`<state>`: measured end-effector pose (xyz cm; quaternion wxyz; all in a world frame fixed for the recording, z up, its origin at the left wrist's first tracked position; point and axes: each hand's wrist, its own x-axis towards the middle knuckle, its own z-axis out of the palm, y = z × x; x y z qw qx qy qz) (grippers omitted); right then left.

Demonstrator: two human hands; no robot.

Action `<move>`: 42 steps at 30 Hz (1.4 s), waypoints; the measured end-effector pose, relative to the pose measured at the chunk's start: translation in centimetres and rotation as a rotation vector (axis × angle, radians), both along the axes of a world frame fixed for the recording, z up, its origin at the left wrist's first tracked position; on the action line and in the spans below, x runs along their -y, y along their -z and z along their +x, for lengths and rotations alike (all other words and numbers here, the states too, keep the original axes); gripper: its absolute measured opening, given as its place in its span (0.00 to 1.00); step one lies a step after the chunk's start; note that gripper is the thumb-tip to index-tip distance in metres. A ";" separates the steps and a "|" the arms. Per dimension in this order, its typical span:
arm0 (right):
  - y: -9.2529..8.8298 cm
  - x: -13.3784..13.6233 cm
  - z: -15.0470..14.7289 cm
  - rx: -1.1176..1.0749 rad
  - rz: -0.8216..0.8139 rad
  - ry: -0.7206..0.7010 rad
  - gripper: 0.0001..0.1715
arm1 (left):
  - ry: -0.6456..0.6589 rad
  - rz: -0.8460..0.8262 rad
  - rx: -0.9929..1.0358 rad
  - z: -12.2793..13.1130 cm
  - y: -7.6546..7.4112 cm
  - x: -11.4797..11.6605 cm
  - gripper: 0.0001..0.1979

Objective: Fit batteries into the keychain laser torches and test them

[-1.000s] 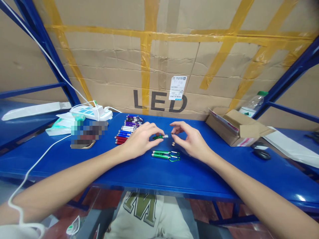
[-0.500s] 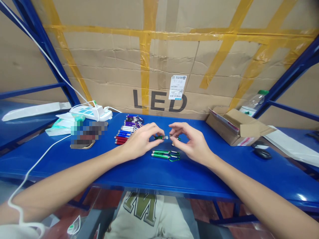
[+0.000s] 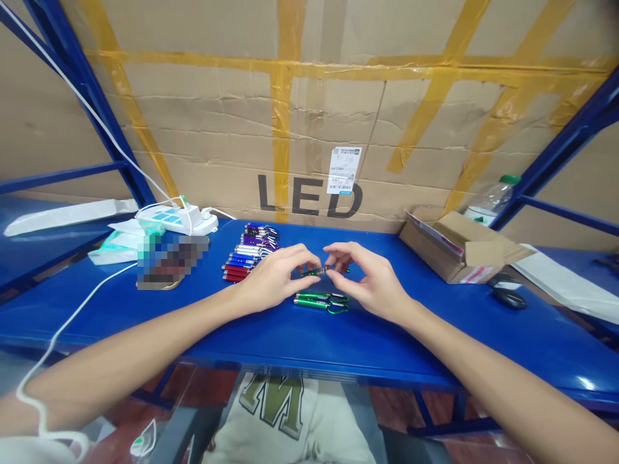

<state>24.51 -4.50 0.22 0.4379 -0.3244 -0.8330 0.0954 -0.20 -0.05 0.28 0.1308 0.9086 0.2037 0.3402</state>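
In the head view, my left hand pinches a slim green penlight between thumb and fingertips, its metal end pointing right. Thumb and fingers of my right hand close on that metal end; whether a separate small part sits there is hidden by the fingertips. A bit of green clip shows behind the right fingers. Just below both hands, green penlights with carabiner clips lie side by side on the blue table. Beyond my left hand, a row of red, blue, silver and purple penlights is lined up.
An open cardboard box stands at the right, with a black mouse before it and a plastic bottle behind. Left are a power strip, a blurred-out object and a tissue pack. Taped cardboard walls the back.
My right fingertips have moved left and met the penlight's metal end, closing the small gap between the hands. Both hands have dropped slightly. The other penlights lie unchanged.
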 end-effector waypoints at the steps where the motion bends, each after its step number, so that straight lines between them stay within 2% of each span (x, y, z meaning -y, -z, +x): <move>1: 0.0 0.0 0.0 0.001 0.001 -0.001 0.19 | -0.001 -0.002 0.002 0.0 0.0 0.0 0.07; 10: 0.1 0.0 0.0 0.014 -0.006 0.010 0.19 | -0.013 0.011 0.012 0.0 0.1 -0.1 0.07; 34: -0.3 0.1 0.0 0.130 0.169 0.045 0.16 | 0.026 -0.147 0.073 0.2 0.2 -0.3 0.07; 42: -0.2 0.0 0.2 0.160 0.180 0.047 0.19 | 0.052 -0.184 0.095 0.2 0.2 -0.4 0.06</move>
